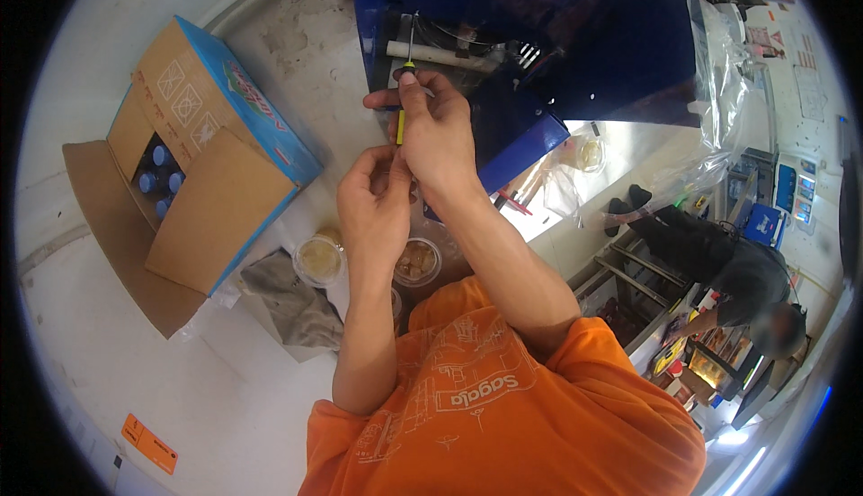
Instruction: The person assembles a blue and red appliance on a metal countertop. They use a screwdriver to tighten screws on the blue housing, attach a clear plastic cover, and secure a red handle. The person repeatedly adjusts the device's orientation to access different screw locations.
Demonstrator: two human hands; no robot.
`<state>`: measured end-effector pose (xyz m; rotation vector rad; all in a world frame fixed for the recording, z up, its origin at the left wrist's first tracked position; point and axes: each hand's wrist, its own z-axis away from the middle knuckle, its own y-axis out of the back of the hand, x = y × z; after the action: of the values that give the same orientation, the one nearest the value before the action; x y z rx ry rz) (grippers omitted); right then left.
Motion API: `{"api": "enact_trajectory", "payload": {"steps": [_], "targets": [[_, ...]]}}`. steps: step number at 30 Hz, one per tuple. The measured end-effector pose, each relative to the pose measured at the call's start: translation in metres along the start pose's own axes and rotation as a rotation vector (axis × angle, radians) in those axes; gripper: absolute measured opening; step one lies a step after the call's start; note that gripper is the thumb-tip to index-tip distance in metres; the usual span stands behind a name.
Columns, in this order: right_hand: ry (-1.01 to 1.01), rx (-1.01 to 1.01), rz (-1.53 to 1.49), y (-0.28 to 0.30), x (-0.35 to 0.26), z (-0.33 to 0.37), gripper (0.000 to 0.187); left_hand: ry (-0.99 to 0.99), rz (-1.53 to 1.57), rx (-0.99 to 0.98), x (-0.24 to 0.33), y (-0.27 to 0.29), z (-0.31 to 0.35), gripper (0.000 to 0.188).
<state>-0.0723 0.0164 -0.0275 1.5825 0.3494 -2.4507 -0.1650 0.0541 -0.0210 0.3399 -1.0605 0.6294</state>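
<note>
A screwdriver [401, 127] with a yellow and black handle points up and away from me, its thin metal shaft rising in front of a dark blue metal housing [620, 55]. My right hand [440, 127] is closed around its handle, thumb near the collar. Just below and to the left, the fingers of my left hand [373, 197] are pinched together close to the handle's butt end. Whether they touch the handle or hold some small part is hidden. Inside the housing's opening, a pale horizontal tube [440, 53] and thin wires lie beyond the shaft.
At left stands an open cardboard box [229, 109] with blue-capped bottles [160, 156]. Clear round containers [319, 259] and a grey cloth [292, 303] lie below my hands. Clear plastic sheeting [719, 73] hangs at right. A person in dark clothes [751, 276] bends over beyond a metal frame.
</note>
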Motion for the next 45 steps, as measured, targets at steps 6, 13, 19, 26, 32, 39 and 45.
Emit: {"api": "enact_trajectory", "payload": {"steps": [6,13,19,26,32,39,45], "targets": [[0.01,0.005,-0.021,0.0,0.0,-0.002,0.034,-0.008,0.009,0.007,0.001,0.0,-0.001,0.022],[-0.03,0.056,0.169,0.002,-0.009,0.004,0.036,-0.089,-0.031,0.104,0.001,-0.005,-0.002,0.017],[-0.026,-0.009,-0.07,0.011,0.009,-0.008,0.031,-0.223,-0.068,0.219,0.0,-0.01,-0.002,0.015],[-0.081,0.018,0.196,0.014,-0.003,-0.006,0.027,-0.214,-0.182,0.226,0.01,-0.012,0.002,0.015],[-0.153,-0.114,-0.309,0.02,0.01,-0.01,0.034,-0.269,-0.21,0.206,0.008,-0.014,0.004,0.016],[-0.041,-0.035,0.233,0.019,-0.004,-0.005,0.039,-0.352,-0.304,0.256,0.001,-0.007,-0.001,0.016],[-0.183,-0.265,-0.42,0.021,0.017,-0.012,0.048,-0.319,-0.299,0.278,0.003,-0.004,-0.003,0.016]]}}
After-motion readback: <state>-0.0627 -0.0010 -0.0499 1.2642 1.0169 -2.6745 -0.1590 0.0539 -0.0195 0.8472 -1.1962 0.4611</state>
